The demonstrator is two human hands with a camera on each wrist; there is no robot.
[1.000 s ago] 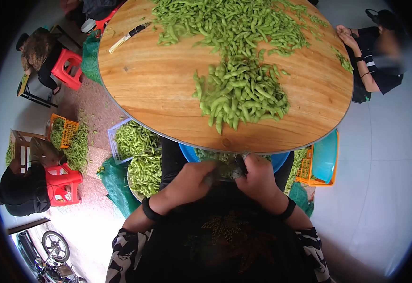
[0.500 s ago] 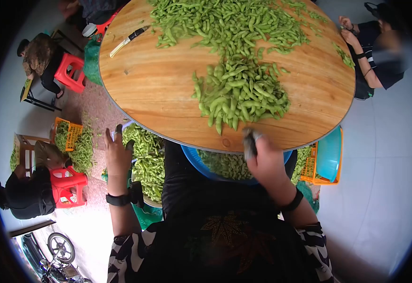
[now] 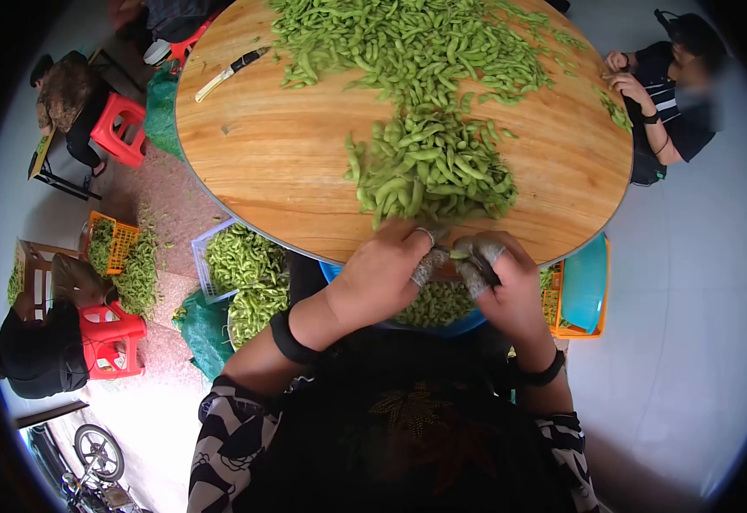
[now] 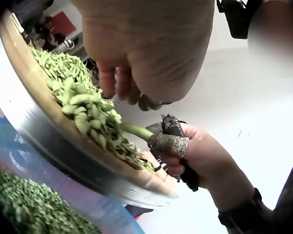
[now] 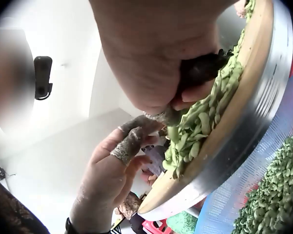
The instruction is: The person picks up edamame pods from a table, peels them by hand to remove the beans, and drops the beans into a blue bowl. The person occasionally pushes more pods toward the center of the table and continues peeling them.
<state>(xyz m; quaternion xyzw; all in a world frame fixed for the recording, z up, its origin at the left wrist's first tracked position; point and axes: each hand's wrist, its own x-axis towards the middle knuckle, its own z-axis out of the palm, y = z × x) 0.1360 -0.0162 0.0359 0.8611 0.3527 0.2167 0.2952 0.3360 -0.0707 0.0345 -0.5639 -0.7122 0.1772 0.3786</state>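
Note:
In the head view my right hand (image 3: 506, 269) pinches a green soybean pod (image 4: 136, 130) between covered fingertips, just over the table's near edge. A dark tool-like object (image 4: 190, 176) runs through the same palm; its kind I cannot tell. Facing it is my left hand (image 3: 377, 269), thumb and forefinger wrapped in grey covers (image 5: 128, 146), apart, with nothing seen between them. Beyond both hands lies a pile of soybean pods (image 3: 437, 167) on the round wooden table (image 3: 262, 171). Below its edge, a blue basket (image 5: 210, 214) holds shelled green beans (image 5: 278, 183).
A knife (image 3: 232, 73) lies at the table's far left. Down on the left stand a pale crate (image 3: 206, 265) of pods and a green sack (image 3: 202, 329). An orange crate with a teal basin (image 3: 584, 286) is at right. Another person (image 3: 673, 94) sits across the right edge.
My left hand first swung out left over the pods beside the table, then came back to meet the right hand. The right hand stays near the table edge and now holds a pod.

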